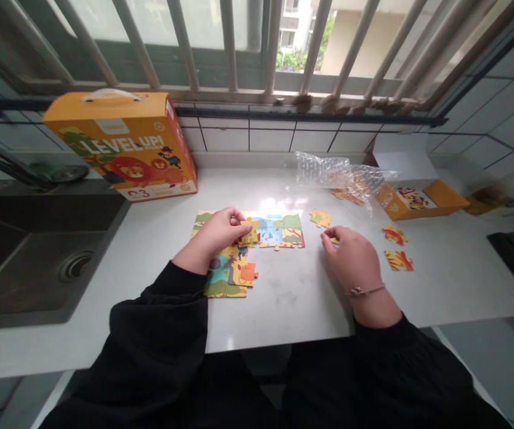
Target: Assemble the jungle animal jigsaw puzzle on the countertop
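Note:
My left hand (221,232) is closed, with thumb and fingers pinching a yellow puzzle piece (251,233) over the partly joined jigsaw puzzle (291,223). The joined pieces form a strip along the top and a column down the left; my left hand hides their corner. A puzzle piece with orange on it (248,274) overlaps the lower left part. To the right, my right hand (354,255) is closed, fingertips together around a mostly hidden puzzle piece, of which a bit of yellow shows. Just beyond it lies a loose yellow-green puzzle piece (320,217).
Two orange-red puzzle pieces (398,260) lie on the white countertop (283,316) at the right. Behind are a clear plastic bag (323,170) with pieces and an open orange box (444,199). A large orange carton (127,149) stands beside the sink (28,262) at left.

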A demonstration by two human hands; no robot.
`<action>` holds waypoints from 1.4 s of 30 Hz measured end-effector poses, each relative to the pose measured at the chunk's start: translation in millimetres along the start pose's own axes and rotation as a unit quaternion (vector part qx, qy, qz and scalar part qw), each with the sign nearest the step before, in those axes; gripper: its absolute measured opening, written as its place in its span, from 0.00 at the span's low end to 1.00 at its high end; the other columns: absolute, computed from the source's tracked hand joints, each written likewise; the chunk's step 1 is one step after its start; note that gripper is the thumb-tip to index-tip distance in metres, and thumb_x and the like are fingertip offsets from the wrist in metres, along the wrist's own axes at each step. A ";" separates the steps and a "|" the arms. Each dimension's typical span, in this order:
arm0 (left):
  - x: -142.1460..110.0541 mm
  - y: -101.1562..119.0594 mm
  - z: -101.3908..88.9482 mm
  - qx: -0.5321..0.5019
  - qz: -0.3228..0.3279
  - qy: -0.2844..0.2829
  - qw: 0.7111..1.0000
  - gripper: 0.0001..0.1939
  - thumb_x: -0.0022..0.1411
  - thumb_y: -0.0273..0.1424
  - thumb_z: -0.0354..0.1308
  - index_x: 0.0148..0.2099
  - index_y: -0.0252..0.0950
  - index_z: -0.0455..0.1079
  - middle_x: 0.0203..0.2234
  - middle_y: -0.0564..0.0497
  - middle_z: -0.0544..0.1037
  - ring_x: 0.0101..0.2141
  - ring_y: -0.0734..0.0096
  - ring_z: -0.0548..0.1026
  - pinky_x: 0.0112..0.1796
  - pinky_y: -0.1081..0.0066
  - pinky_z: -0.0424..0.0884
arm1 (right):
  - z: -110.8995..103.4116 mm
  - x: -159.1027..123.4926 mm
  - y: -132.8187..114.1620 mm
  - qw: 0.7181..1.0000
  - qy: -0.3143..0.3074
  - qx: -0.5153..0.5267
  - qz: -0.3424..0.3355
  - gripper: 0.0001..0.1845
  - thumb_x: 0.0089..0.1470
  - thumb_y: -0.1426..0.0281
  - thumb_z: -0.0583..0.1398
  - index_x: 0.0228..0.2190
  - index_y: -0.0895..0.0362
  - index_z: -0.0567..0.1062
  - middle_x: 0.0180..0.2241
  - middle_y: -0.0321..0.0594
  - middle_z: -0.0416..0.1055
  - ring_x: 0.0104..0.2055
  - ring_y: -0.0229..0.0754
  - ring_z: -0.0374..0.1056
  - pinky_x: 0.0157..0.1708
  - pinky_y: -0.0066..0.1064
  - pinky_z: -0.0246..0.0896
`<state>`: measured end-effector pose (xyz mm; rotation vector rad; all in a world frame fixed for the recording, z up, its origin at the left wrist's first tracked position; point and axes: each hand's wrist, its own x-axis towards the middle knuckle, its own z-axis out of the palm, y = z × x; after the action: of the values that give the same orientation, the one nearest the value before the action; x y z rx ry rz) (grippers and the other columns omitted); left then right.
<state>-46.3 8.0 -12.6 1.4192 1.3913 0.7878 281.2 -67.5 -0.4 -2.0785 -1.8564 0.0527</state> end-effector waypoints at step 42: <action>0.1 0.5 5.7 0.011 0.004 -0.003 1.000 0.17 0.60 0.32 0.74 0.43 0.42 0.68 0.22 0.61 0.70 0.23 0.72 0.73 0.26 0.72 0.65 | 15.4 22.6 -6.3 0.914 -0.284 0.288 -0.033 0.07 0.59 0.63 0.69 0.37 0.52 0.81 0.22 0.29 0.73 0.23 0.37 0.69 0.26 0.28 0.59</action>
<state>-40.8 7.0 -13.9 1.4445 1.3952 0.7752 274.3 -41.5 -8.4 -1.6710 -1.8806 1.1504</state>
